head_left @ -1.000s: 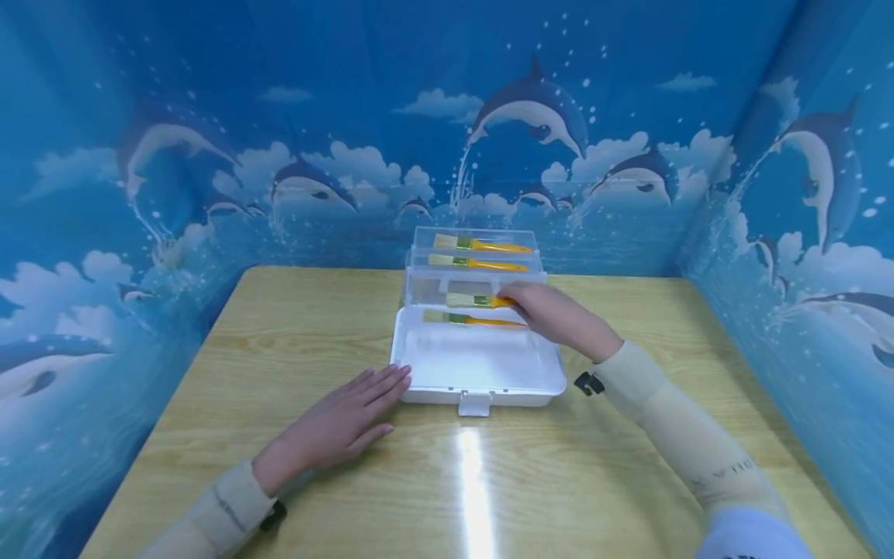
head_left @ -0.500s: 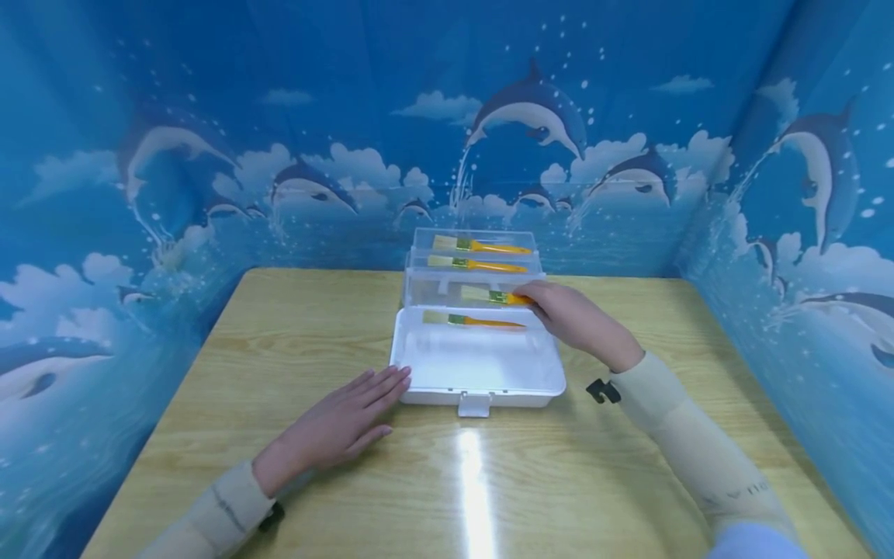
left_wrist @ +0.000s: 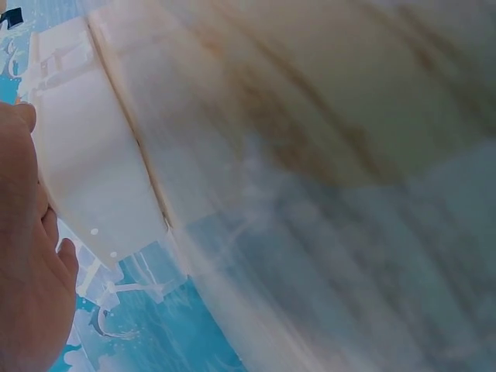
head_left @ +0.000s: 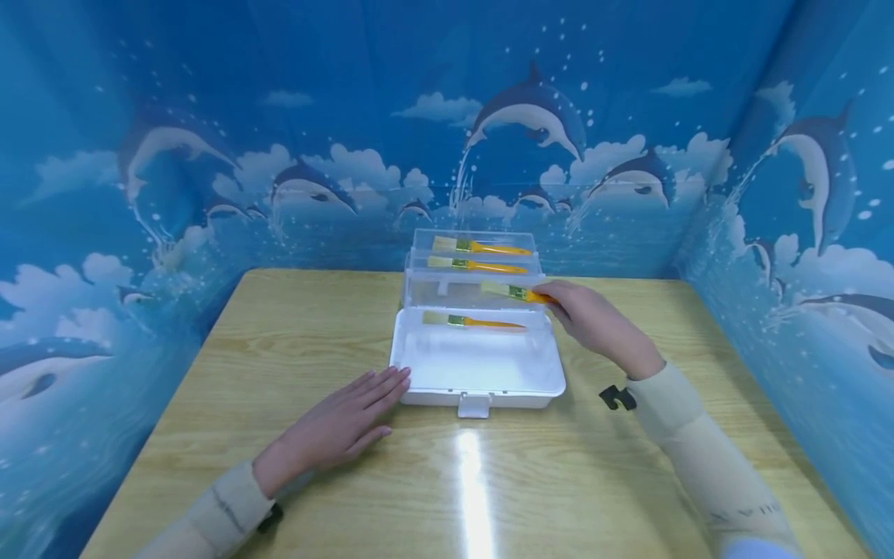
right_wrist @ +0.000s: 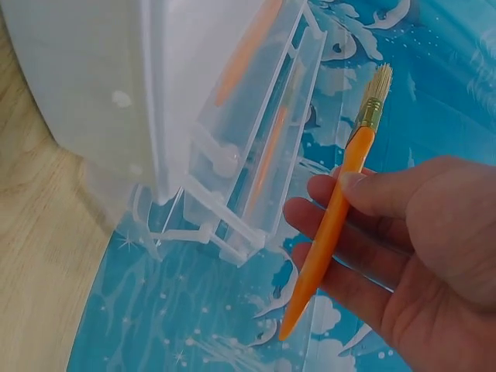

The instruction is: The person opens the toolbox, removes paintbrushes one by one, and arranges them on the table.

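The brush (right_wrist: 328, 225) is near the right end of the trays (head_left: 424, 293); table (head_left: 293, 334) stretches either side of the box (head_left: 482, 361); three more brushes (head_left: 456, 319) lie in box and trays; right hand (head_left: 594, 318) pinches the handle; left hand (head_left: 342, 419), fingers straight, touches the box's front-left corner.

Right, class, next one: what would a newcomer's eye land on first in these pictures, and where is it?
Probably the blue dolphin backdrop, which rises behind and on both sides of the wooden table. Next comes the open white box in mid-table, its clear trays raised at the back. Then the orange-handled brush, held in the right hand at the box's right.
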The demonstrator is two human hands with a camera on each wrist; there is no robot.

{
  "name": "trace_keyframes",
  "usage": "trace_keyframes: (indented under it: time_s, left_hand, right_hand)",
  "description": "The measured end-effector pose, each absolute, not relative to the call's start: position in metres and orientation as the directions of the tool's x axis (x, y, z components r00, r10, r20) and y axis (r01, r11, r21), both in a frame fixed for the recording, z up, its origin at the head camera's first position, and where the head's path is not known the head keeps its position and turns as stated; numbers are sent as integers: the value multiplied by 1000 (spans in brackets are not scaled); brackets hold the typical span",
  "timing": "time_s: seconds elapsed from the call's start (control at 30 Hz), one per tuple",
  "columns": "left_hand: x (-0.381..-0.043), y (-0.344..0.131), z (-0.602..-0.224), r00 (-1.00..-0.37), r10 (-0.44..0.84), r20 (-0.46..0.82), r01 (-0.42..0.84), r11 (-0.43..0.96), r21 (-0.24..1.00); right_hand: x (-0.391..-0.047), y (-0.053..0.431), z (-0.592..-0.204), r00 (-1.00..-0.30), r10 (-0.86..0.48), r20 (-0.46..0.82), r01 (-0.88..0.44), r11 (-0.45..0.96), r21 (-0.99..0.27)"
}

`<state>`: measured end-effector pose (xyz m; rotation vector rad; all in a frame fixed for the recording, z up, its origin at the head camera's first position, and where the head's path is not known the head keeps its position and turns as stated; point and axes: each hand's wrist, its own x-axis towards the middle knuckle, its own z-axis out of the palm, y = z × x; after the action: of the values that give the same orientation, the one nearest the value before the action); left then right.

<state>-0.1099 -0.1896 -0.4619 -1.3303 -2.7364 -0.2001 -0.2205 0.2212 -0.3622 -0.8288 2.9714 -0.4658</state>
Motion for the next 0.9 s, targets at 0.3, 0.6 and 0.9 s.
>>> trace_keyframes:
  time_s: [0.3,0.6,0.9]
  left_hand:
    - [-110,-190,-465,-611,771,178,789,611,61]
    - [-111,-190,-466,-610,773,176,790,611,54]
    - [-110,-190,-466,-615,769,176,786,616,56]
  right_hand:
    - [-221,231,-363,-877,-477,58,-471,829,-300]
    - [-218,245,-367,-885,-460,65,-455,828,-327]
    - [-217,250,-369,-897,-438,56,-429,835,-345]
